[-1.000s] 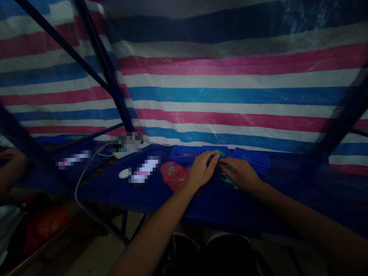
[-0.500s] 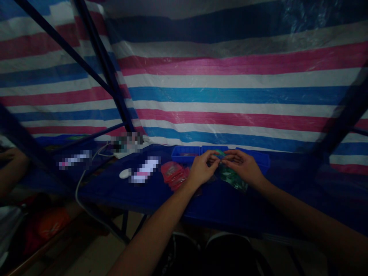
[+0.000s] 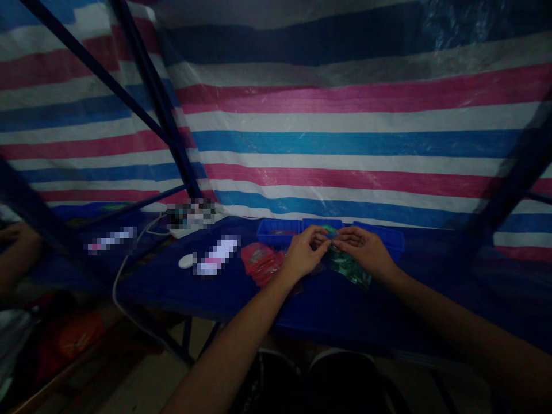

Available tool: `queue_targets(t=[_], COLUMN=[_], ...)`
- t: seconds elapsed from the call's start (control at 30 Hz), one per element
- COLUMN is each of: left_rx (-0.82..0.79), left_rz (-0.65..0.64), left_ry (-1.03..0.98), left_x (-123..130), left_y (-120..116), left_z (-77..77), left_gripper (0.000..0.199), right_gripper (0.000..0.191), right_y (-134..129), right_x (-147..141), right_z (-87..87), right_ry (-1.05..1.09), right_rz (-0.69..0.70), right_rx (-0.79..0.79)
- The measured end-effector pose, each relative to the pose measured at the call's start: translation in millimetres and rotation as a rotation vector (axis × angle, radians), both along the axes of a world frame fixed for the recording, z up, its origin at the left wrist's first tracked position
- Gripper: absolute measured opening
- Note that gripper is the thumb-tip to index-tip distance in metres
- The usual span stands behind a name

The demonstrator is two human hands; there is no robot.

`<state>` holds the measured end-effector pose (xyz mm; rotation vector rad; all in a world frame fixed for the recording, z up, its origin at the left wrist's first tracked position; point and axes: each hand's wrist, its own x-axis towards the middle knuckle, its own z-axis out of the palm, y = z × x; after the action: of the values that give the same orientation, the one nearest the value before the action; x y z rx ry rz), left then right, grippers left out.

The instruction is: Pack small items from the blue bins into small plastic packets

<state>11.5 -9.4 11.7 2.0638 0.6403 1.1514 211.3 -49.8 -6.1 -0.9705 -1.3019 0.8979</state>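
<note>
My left hand [image 3: 304,252] and my right hand [image 3: 365,248] meet above the blue table, thumbs and fingers pinched close together. Whatever is between the fingertips is too small and dark to name. Under my right hand lie shiny green plastic packets [image 3: 351,269]; a bit of green also shows between the hands. Beside my left wrist is a fanned pile of red packets [image 3: 261,262]. Just behind the hands stand a left blue tray [image 3: 278,236], a middle blue tray [image 3: 321,222] partly covered by the hands, and a right blue tray [image 3: 394,244].
A round white object [image 3: 187,261] lies left of the red packets, beside a pixelated bright screen [image 3: 219,255]. A white cable [image 3: 118,276] hangs over the table's left end. Blue metal poles [image 3: 159,109] frame a striped sheet [image 3: 345,138]. Another person's arm [image 3: 21,247] is at far left.
Almost nothing differs. My fingertips have shifted very slightly, and the green packets under my right hand have moved a little.
</note>
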Motion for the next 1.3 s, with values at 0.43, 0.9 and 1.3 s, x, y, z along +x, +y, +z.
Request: queue_targets(t=[0.43, 0.9, 1.3], left_rx=[0.058, 0.092, 0.129], left_rz=[0.038, 0.002, 0.026], left_ry=[0.008, 0.121, 0.165], left_x=[1, -2, -4], left_y=[1, -1, -2], left_z=[-1.0, 1.1, 2.1], left_gripper=[0.027, 0.03, 0.024], right_gripper=[0.044, 0.037, 0.033], right_y=[-3, -4, -2], right_x=[-6, -5, -4], right_z=[5.3, 1.8, -4.3], right_ry=[-0.058, -0.047, 0.026], right_rz=[-0.014, 0.025, 0.032], right_rx=[0.028, 0.022, 0.0])
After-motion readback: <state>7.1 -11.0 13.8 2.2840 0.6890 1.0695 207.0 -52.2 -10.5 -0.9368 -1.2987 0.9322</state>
